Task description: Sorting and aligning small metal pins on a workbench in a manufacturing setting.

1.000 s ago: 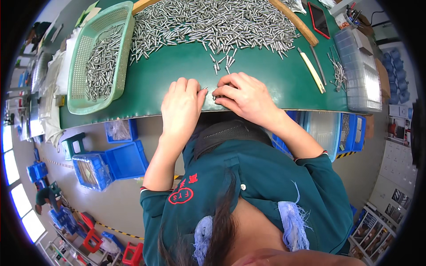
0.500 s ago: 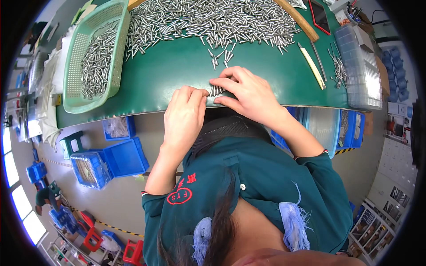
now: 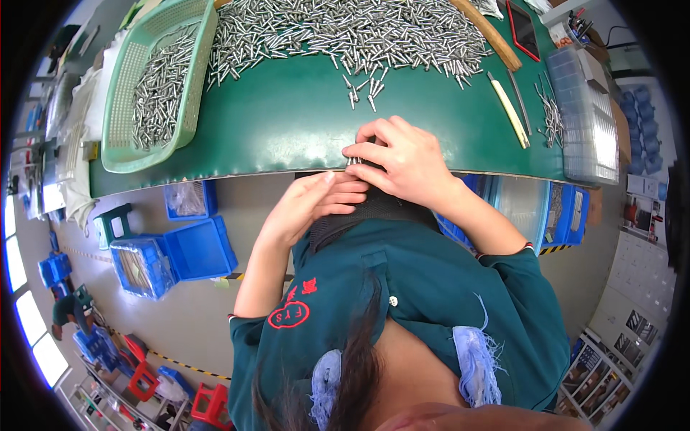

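My right hand (image 3: 407,156) is at the front edge of the green table (image 3: 266,118), its fingers curled round a few small metal pins (image 3: 353,161) that show partly between thumb and fingers. Just below that edge, my left hand (image 3: 309,204) is held with fingers stretched out and close together, beneath the right hand's fingertips. Whether any pin lies in the left palm cannot be made out. Beyond the hands, several loose pins (image 3: 373,89) lie apart from a broad heap of the same slim silvery pins (image 3: 345,36) at the back.
A light green mesh basket (image 3: 113,133) of pins stands on the left. A wooden bar (image 3: 492,36) borders the heap; a pale-handled cutter (image 3: 511,115), a thin rod, wire-like pieces (image 3: 550,115) and clear plastic boxes (image 3: 589,115) are on the right. Blue bins (image 3: 201,248) stand on the floor.
The right hand has drawn the pins toward me to the table's edge. My left hand has left the tabletop, come down below the edge, and straightened its fingers.
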